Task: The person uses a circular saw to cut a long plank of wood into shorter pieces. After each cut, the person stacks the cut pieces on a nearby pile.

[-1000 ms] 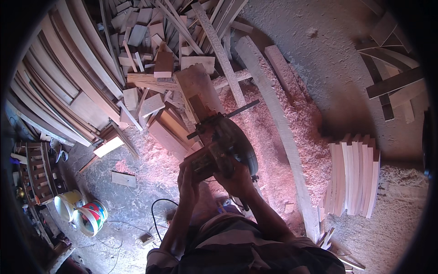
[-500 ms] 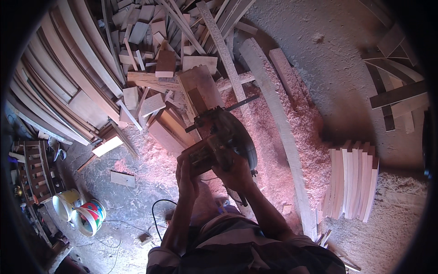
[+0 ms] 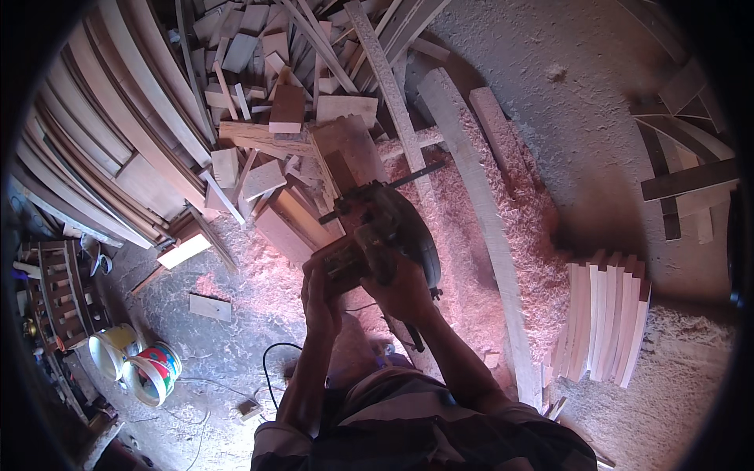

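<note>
A dark, dusty circular saw (image 3: 404, 224) rests over a wooden board (image 3: 360, 140) in front of me, its round guard on the right side. My right hand (image 3: 402, 292) is wrapped round its rear handle. On the left, my left hand (image 3: 320, 302) presses against the near end of the motor housing, fingers along its side. A thin metal bar (image 3: 420, 173) sticks out from the saw to the right. The blade is hidden beneath the guard, and part of the board is covered by the saw. A narrow wood strip (image 3: 339, 171) lies on the board.
Curved planks (image 3: 118, 102) are stacked at the left; offcuts (image 3: 259, 39) pile up ahead. A long curved plank (image 3: 487, 228) lies right of the saw among pink shavings (image 3: 542, 290). Curved pieces (image 3: 605, 318) stand farther right. Buckets (image 3: 153, 375) and a black cable (image 3: 267, 365) are lower left.
The view has shifted very slightly. Both hands keep their hold on the circular saw, which has hardly moved over the board.
</note>
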`<state>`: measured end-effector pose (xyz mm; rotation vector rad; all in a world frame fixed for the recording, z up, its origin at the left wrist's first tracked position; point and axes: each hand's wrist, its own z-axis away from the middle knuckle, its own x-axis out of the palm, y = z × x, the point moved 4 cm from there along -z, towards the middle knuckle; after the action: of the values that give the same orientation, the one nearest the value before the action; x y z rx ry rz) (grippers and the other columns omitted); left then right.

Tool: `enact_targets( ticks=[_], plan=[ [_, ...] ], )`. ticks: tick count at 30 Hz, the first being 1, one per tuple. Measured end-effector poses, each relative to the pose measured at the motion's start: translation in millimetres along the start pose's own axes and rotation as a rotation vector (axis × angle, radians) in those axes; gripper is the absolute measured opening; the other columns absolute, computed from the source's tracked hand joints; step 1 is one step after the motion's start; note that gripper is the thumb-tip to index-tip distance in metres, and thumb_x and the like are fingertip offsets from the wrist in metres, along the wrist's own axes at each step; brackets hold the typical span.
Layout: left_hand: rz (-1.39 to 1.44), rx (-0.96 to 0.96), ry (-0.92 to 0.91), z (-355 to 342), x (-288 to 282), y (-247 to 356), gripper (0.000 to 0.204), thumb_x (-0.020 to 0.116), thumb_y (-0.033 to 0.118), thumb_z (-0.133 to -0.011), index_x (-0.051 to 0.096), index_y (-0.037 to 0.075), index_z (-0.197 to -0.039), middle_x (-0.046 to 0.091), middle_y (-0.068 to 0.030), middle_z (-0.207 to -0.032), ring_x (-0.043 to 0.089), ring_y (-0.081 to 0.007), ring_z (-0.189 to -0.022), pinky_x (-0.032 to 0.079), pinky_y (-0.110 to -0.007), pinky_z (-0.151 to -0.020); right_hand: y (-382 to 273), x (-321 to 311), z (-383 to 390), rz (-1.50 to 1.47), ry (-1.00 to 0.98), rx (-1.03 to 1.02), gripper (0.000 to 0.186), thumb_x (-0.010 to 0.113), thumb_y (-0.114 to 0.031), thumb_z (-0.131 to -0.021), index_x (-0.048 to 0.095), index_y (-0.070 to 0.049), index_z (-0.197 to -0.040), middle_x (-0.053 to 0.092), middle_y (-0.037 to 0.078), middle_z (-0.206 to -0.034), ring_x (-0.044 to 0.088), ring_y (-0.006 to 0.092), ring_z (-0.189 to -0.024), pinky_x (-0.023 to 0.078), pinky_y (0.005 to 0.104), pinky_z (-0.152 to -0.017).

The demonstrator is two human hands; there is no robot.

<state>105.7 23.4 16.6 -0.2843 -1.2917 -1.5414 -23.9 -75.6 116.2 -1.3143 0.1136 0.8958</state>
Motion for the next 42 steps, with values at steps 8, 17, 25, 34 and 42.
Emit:
enact_targets(
  ticks=[8, 17, 25, 34, 42],
  plan=[
    [-0.006, 0.029, -0.002, -27, -1, 11, 0.031, 0.044, 0.027, -0.110, 0.052, 0.006, -0.132, 0.060, -0.0121, -0.127, 0.064, -0.0226, -0.116, 0.055, -0.039, -0.099, -9, 7, -27, 0.005, -0.018, 0.015, 0.056, 0.082, -0.021, -0.078, 0.063, 0.000, -0.127, 0.073, 0.020, -0.107, 0.073, 0.0304, -0.100, 0.057, 0.0407, -0.086],
    [0.039, 0.170, -0.112, -91, 11, 48, 0.039, 0.046, 0.030, -0.109, 0.048, 0.005, -0.139, 0.058, -0.0154, -0.138, 0.058, -0.0266, -0.128, 0.049, -0.044, -0.108, -41, 16, -89, 0.010, 0.068, -0.152, 0.057, 0.081, -0.021, -0.077, 0.062, 0.000, -0.127, 0.072, 0.022, -0.105, 0.073, 0.0345, -0.099, 0.057, 0.0407, -0.086],
    [-0.202, 0.446, -0.367, -81, 61, 83, 0.054, 0.050, 0.040, -0.107, 0.042, 0.005, -0.148, 0.051, -0.0160, -0.146, 0.052, -0.0274, -0.135, 0.042, -0.046, -0.115, -63, -35, -58, -0.173, 0.183, -0.372, 0.050, 0.080, -0.015, -0.081, 0.063, 0.001, -0.125, 0.072, 0.012, -0.104, 0.068, 0.0174, -0.094, 0.055, 0.0327, -0.082],
    [-0.429, -0.304, -0.160, -18, 27, -50, 0.073, 0.038, 0.066, -0.104, 0.047, 0.004, -0.141, 0.056, -0.0141, -0.141, 0.053, -0.0240, -0.129, 0.045, -0.038, -0.104, 11, -125, 146, -0.197, 0.414, -0.186, 0.051, 0.077, -0.012, -0.086, 0.060, 0.003, -0.131, 0.073, 0.015, -0.116, 0.068, 0.0187, -0.105, 0.056, 0.0342, -0.087],
    [-1.005, 0.211, -0.073, -9, 46, -179, 0.110, 0.080, 0.049, -0.085, 0.020, -0.011, -0.154, 0.036, -0.0324, -0.154, 0.036, -0.0407, -0.146, 0.032, -0.044, -0.120, 132, -132, 371, -0.191, 0.529, 0.348, 0.047, 0.074, -0.009, -0.080, 0.067, 0.000, -0.125, 0.075, 0.014, -0.109, 0.071, 0.0190, -0.098, 0.055, 0.0337, -0.086]
  ],
)
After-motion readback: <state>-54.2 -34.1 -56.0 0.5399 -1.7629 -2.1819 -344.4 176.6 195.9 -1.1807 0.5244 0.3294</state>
